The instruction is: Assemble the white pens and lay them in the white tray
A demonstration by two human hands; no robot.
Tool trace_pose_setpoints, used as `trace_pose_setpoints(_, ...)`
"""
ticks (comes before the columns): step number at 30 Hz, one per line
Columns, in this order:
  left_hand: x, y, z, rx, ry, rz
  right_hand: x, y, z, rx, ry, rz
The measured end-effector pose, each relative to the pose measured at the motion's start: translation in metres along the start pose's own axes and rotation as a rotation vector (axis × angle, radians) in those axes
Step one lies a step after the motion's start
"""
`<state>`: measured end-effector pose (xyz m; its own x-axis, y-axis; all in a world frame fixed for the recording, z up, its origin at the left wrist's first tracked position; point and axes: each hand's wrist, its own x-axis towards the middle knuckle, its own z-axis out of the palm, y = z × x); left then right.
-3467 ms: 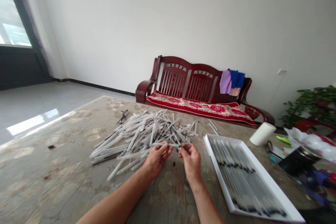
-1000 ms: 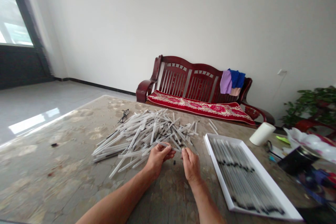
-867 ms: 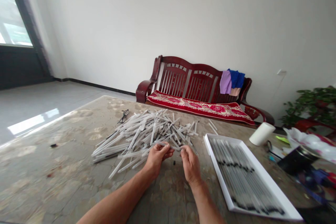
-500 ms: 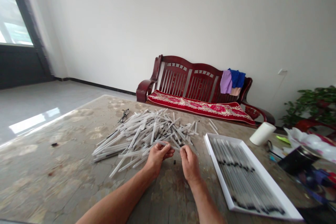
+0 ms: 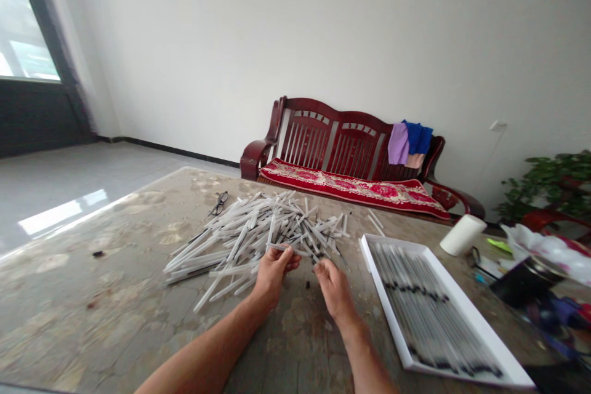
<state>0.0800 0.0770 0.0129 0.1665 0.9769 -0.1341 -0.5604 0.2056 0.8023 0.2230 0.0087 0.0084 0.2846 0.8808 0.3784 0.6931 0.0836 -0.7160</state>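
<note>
left hand (image 5: 274, 274): fingers (image 5: 287, 253) pinching a white tube (image 5: 279, 247) | right hand (image 5: 333, 288): fingers (image 5: 319, 269) curled, grip unclear (too small to tell from here) | pile of tubes (image 5: 258, 237) just ahead on tabletop (image 5: 92, 320) | tray (image 5: 392, 241) of more tubes to the right

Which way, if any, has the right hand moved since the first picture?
Yes, slightly: the fingertips of the right hand now sit lower in view and further left of the white tray.
</note>
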Motion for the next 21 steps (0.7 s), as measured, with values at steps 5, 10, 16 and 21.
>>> trace_pose_setpoints(5,0.005,0.001,-0.001,-0.059,0.04,-0.015,-0.009,-0.007,-0.007,-0.294,-0.176,-0.023)
trace_pose_setpoints(10,0.004,0.0,-0.001,-0.072,0.027,-0.052,-0.008,-0.005,-0.001,-0.406,-0.179,-0.089)
trace_pose_setpoints(16,0.003,0.001,-0.001,-0.004,0.018,-0.033,-0.004,0.006,-0.001,-0.414,-0.033,-0.038)
trace_pose_setpoints(21,0.0,0.005,0.0,0.141,-0.003,0.028,0.004,0.022,-0.008,-0.268,0.135,0.029)
